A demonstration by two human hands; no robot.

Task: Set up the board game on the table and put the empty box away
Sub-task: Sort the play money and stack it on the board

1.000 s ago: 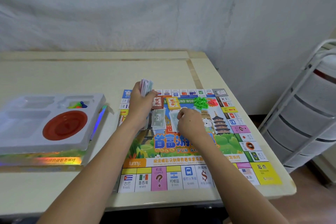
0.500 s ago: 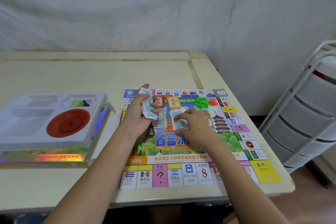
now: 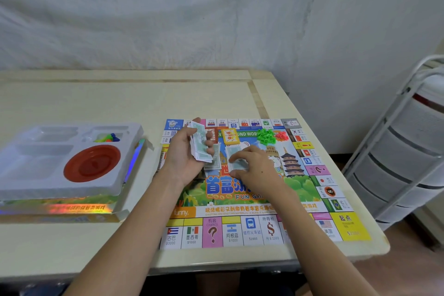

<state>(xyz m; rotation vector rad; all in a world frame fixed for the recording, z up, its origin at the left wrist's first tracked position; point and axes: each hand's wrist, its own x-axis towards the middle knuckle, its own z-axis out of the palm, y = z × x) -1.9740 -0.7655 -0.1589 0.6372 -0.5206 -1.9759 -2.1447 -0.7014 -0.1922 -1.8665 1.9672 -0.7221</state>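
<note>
The colourful game board (image 3: 262,230) lies flat on the right half of the table. My left hand (image 3: 185,156) holds a stack of play money (image 3: 200,144) above the board's upper left part. My right hand (image 3: 254,168) rests on the board's middle, fingers and thumb pinching a banknote (image 3: 236,158) on a small pile. Another pile of notes (image 3: 216,158) lies between my hands. A yellow card deck (image 3: 230,136), green houses (image 3: 265,136) and red pieces (image 3: 281,136) sit near the board's far edge. The game box (image 3: 79,209) with its white tray (image 3: 129,151) stands at left.
The tray holds a red dish (image 3: 92,163) and a few small coloured pawns (image 3: 109,137). A white wire rack with drawers (image 3: 403,163) stands right of the table. The table's front edge (image 3: 216,264) is close to me; a draped white sheet covers the wall behind.
My left hand has lowered and tilted the money stack toward the board. My right hand slid slightly nearer and now pinches a note on the middle pile.
</note>
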